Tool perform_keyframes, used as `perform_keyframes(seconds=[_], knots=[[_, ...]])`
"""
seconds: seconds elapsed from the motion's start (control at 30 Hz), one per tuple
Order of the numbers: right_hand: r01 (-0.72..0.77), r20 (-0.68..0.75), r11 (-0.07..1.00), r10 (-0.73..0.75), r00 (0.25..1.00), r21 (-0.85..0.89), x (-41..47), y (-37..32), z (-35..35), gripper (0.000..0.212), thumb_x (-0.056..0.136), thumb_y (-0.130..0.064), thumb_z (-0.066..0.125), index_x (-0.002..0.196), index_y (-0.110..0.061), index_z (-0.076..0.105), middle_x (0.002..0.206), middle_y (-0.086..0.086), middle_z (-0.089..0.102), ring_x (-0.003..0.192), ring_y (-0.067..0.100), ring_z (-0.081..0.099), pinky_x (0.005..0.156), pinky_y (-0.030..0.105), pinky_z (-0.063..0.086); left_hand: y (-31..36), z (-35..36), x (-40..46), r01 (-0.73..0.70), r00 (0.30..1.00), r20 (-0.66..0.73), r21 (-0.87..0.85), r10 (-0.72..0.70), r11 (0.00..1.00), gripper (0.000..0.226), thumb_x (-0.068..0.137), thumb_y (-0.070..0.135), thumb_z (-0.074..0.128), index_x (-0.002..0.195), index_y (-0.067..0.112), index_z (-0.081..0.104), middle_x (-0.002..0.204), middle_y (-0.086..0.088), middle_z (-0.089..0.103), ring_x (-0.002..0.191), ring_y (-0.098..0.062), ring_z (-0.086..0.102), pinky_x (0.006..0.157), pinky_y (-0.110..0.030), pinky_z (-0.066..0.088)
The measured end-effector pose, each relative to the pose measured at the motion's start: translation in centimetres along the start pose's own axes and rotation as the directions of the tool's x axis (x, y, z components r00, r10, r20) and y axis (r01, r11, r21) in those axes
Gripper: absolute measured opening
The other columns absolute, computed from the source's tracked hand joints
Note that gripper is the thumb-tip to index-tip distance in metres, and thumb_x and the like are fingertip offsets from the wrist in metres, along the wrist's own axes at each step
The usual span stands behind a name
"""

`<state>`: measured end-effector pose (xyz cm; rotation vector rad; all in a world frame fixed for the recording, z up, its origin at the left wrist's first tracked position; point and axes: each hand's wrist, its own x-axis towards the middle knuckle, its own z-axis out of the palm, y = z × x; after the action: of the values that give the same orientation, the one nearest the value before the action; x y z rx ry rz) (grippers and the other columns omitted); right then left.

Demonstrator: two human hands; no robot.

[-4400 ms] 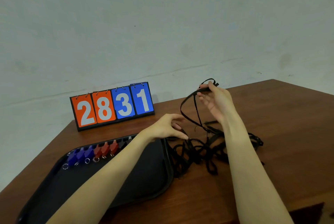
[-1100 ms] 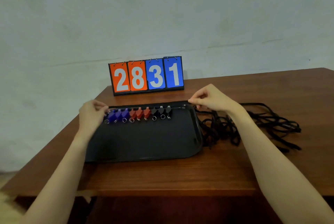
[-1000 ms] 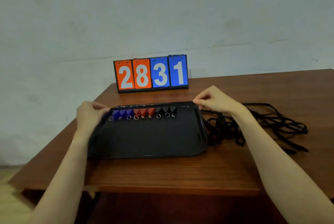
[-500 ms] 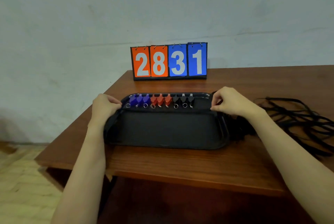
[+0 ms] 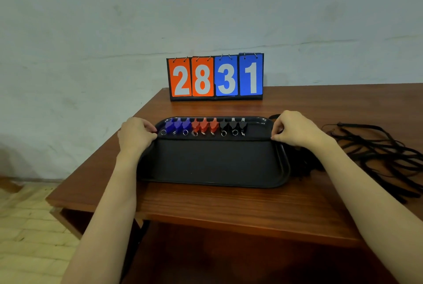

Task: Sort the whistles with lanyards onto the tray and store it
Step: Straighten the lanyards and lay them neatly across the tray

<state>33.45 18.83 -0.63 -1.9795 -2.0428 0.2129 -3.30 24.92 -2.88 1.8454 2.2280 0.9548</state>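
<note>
Both hands are curled nearly closed, each pinching one end of a black lanyard (image 5: 212,140) drawn taut in a straight line between them. The left hand (image 5: 135,135) rests against the left rim of the black tray (image 5: 215,183), thumb and fingertips pressed together on the strap's end. The right hand (image 5: 295,129) sits over the tray's right rim, fingers bent down onto the other end. The lanyard's long axis runs left to right across the tray, from one hand to the other.

Just beyond the strap, between the hands, a row of whistles (image 5: 203,124) lies along the tray's far edge: three blue nearest the left hand, three red in the middle, three black toward the right hand. Their metal rings point toward the person. The tray lies on the bench (image 5: 206,206) with its long side left to right. Right of the right hand, a tangle of black lanyards (image 5: 375,160) lies on the bench. Beyond both hands stands a scoreboard (image 5: 216,77) reading 2831.
</note>
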Motion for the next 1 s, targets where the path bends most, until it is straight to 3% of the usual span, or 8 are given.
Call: perform_keyframes(seconds=[0.13,0.3,0.47,0.57,0.63,0.77,0.93,1.0], knots=[[0.051,-0.028,0.996,-0.049,0.998,0.079,-0.2,0.1,-0.7,0.008,0.081,-0.023,0.074,0.075,-0.018,0.071,0.076,-0.005,0.063,0.073,0.009,0.060,0.064,0.025,0.046,0.1,-0.5,-0.2,-0.023,0.989,-0.145,-0.069,0.013,0.997,0.017,0.081,0.027,0.072,0.095,0.018,0.073,0.115,-0.008,0.064,0.105,-0.025,0.060,0.089,-0.045,0.053],[0.012,-0.188,0.987,0.019,0.982,0.161,-0.2,1.4,-2.3,0.014,0.087,-0.026,0.066,0.089,-0.012,0.071,0.084,0.001,0.066,0.078,0.012,0.059,0.075,0.031,0.051,1.8,-0.9,-0.8,-0.055,0.986,-0.169,-0.329,-0.001,0.943,0.020,0.092,0.017,0.057,0.106,0.010,0.069,0.111,-0.007,0.067,0.102,-0.017,0.059,0.083,-0.029,0.047],[-0.101,-0.226,0.981,0.137,0.964,0.163,-0.1,3.7,-3.4,0.014,0.090,-0.017,0.061,0.097,-0.010,0.071,0.098,0.007,0.069,0.086,0.017,0.059,0.083,0.036,0.052,6.2,-0.3,-1.2,-0.255,0.967,-0.081,-0.275,0.242,0.927,0.020,0.092,0.019,0.060,0.111,0.015,0.065,0.107,-0.002,0.065,0.094,-0.009,0.056,0.082,-0.025,0.047],[-0.143,-0.242,0.974,0.183,0.953,0.174,0.0,5.0,-3.5,0.018,0.089,-0.010,0.060,0.103,-0.010,0.071,0.106,0.009,0.069,0.091,0.019,0.060,0.089,0.035,0.050,10.2,0.5,-2.1,-0.411,0.907,-0.023,-0.275,0.421,0.869,0.016,0.090,0.023,0.062,0.106,0.021,0.064,0.094,0.008,0.062,0.085,-0.004,0.057,0.079,-0.022,0.048],[-0.141,-0.166,0.974,0.171,0.971,0.179,-0.2,5.5,-3.5,0.025,0.087,-0.010,0.064,0.112,-0.011,0.068,0.110,0.008,0.068,0.096,0.019,0.060,0.091,0.032,0.047,12.9,1.4,-2.9,-0.490,0.856,0.017,-0.296,0.517,0.820,0.017,0.090,0.022,0.061,0.106,0.020,0.065,0.092,0.008,0.063,0.085,-0.005,0.059,0.078,-0.022,0.050],[-0.120,0.045,0.967,0.113,0.993,0.224,-0.6,5.5,-3.2,0.035,0.079,-0.022,0.077,0.112,-0.014,0.069,0.101,0.001,0.063,0.094,0.014,0.057,0.084,0.027,0.045,17.7,3.7,-4.6,-0.588,0.759,0.132,-0.282,0.638,0.758,0.021,0.089,0.023,0.061,0.110,0.018,0.065,0.096,0.005,0.066,0.089,-0.008,0.061,0.084,-0.028,0.052],[-0.175,0.175,0.971,0.146,0.974,0.164,-0.9,5.2,-2.9,0.011,0.081,-0.017,0.075,0.088,-0.010,0.070,0.082,-0.003,0.061,0.071,0.007,0.054,0.052,0.018,0.038,21.2,5.2,-6.2,-0.645,0.702,0.151,-0.279,0.696,0.711,0.022,0.090,0.025,0.061,0.110,0.018,0.066,0.095,0.008,0.063,0.086,-0.004,0.057,0.081,-0.022,0.047],[-0.232,0.167,0.963,0.208,0.964,0.140,-1.0,5.6,-3.2,0.007,0.083,-0.012,0.072,0.083,-0.006,0.070,0.083,0.006,0.067,0.068,0.013,0.059,0.049,0.019,0.039,21.7,5.5,-6.6,-0.645,0.699,0.154,-0.288,0.699,0.708,0.022,0.090,0.024,0.061,0.110,0.018,0.067,0.097,0.007,0.063,0.087,-0.004,0.057,0.080,-0.019,0.044]])
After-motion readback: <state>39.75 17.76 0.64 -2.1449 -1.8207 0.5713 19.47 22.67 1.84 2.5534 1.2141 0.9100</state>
